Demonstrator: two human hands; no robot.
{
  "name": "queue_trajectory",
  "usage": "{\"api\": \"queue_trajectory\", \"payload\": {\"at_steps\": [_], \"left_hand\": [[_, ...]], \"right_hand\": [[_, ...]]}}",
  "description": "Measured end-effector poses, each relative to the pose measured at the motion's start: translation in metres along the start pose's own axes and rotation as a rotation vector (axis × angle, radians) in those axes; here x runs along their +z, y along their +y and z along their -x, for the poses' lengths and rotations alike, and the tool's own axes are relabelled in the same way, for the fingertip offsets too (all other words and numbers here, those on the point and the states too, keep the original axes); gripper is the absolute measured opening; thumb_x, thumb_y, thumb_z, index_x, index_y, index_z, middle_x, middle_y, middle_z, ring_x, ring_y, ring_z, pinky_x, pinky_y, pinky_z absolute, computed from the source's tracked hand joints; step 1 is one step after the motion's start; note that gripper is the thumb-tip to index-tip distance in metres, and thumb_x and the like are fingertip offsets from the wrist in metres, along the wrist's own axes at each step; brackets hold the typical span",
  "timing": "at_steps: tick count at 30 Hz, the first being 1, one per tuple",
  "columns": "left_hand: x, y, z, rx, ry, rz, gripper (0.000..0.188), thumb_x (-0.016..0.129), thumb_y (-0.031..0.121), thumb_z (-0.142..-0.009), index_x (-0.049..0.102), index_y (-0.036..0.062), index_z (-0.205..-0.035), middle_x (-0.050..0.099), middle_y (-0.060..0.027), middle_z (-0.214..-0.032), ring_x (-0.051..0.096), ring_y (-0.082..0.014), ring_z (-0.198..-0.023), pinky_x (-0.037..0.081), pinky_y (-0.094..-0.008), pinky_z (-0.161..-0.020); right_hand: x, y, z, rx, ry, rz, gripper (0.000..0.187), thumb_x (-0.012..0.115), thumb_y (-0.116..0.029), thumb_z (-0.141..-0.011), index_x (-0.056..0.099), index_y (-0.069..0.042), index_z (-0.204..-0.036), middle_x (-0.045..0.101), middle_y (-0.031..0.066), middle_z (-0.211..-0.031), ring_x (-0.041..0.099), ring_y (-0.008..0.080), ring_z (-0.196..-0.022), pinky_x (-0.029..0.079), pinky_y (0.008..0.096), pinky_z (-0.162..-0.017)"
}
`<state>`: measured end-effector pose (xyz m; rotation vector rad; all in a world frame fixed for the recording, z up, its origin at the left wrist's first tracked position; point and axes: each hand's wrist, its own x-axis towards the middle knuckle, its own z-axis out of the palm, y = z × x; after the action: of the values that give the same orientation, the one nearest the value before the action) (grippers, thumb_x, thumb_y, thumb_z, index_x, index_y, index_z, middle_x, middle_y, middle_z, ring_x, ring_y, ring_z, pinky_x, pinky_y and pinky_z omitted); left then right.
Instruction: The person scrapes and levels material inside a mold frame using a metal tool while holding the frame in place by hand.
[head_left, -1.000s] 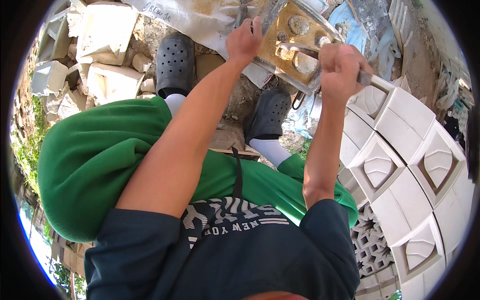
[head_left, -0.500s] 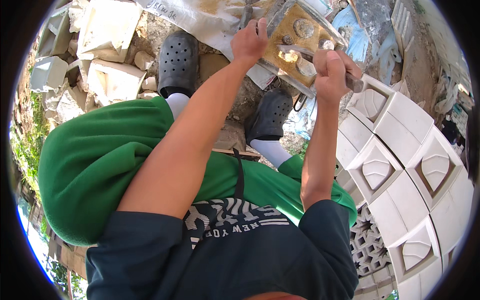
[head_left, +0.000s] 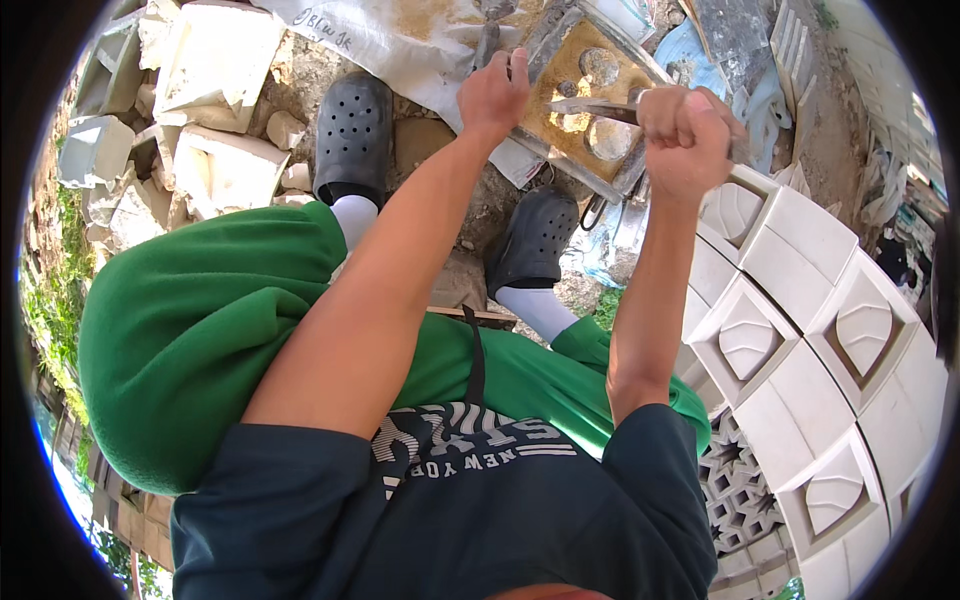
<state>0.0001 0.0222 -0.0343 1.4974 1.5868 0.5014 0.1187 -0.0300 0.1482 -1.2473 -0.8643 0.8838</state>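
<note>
A rectangular grey mould [head_left: 552,52] sits on the ground ahead of me, holding a bed of yellowish sand [head_left: 560,78] with round pieces set in it. My right hand [head_left: 690,140], above the mould's right side, is closed around a trowel [head_left: 598,108]. Its thin metal blade points left over the sand; the fist hides most of the handle. My left hand [head_left: 495,95] is at the mould's left edge with fingers curled against it; the fingertips' exact hold is partly hidden. Left of the mould, another handled tool [head_left: 488,45] lies on a white sheet [head_left: 420,60].
Pale cast blocks [head_left: 790,250] with leaf reliefs stand in rows at the right, near a star-patterned block [head_left: 735,480]. Broken block pieces [head_left: 215,65] pile up at the left. Blue plastic [head_left: 695,50] lies beyond the mould. My dark clogs [head_left: 354,135] are on the rubble ground.
My right hand has moved slightly right and up and turned, so the trowel's handle end is now mostly hidden. The left hand stays at the mould's edge.
</note>
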Motion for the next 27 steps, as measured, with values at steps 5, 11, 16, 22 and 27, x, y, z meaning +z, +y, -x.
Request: {"api": "queue_trajectory", "payload": {"at_steps": [5,11,16,22,27], "left_hand": [[-0.002,0.000,-0.001,-0.003,0.001,-0.001,0.049,0.036,0.049,-0.097,0.062,0.0073,-0.090,0.066,-0.0218,-0.081,0.061,-0.0443,-0.081,0.044,-0.0520,-0.074],[-0.003,0.007,0.002,-0.026,0.004,-0.028,0.049,0.037,0.049,-0.097,0.062,0.0068,-0.090,0.066,-0.0227,-0.081,0.061,-0.0452,-0.080,0.044,-0.0526,-0.073],[-0.003,0.003,0.002,-0.025,-0.009,0.017,0.049,0.037,0.048,-0.097,0.063,0.0072,-0.093,0.066,-0.0230,-0.081,0.061,-0.0454,-0.081,0.044,-0.0527,-0.073],[-0.005,0.005,0.001,-0.029,-0.019,-0.013,0.048,0.037,0.048,-0.097,0.064,0.0078,-0.096,0.066,-0.0229,-0.082,0.061,-0.0449,-0.083,0.044,-0.0525,-0.075],[-0.001,0.004,0.000,-0.033,-0.025,-0.009,0.048,0.036,0.048,-0.098,0.064,0.0081,-0.098,0.066,-0.0229,-0.083,0.061,-0.0453,-0.083,0.044,-0.0526,-0.075]], "right_hand": [[-0.006,-0.016,-0.001,-0.215,-0.212,-0.173,0.042,0.048,-0.022,-0.090,0.031,-0.005,-0.055,0.038,0.0076,-0.062,0.033,0.0154,-0.049,0.027,0.0278,-0.043],[0.002,0.004,-0.001,-0.271,-0.132,0.014,0.042,0.044,-0.031,-0.093,0.035,-0.009,-0.058,0.035,0.0040,-0.053,0.032,0.0145,-0.042,0.028,0.0294,-0.039],[0.017,0.035,0.010,-0.103,0.101,0.070,0.040,0.045,-0.019,-0.091,0.035,-0.008,-0.055,0.033,0.0016,-0.049,0.029,0.0126,-0.042,0.025,0.0298,-0.042],[0.025,-0.023,0.005,-0.124,0.121,-0.081,0.041,0.042,-0.018,-0.089,0.024,-0.012,-0.053,0.022,-0.0007,-0.047,0.021,0.0119,-0.043,0.020,0.0309,-0.045],[0.029,0.034,-0.007,-0.153,0.460,0.013,0.041,0.040,-0.016,-0.088,0.022,-0.013,-0.051,0.021,-0.0008,-0.046,0.019,0.0116,-0.043,0.018,0.0310,-0.044]]}}
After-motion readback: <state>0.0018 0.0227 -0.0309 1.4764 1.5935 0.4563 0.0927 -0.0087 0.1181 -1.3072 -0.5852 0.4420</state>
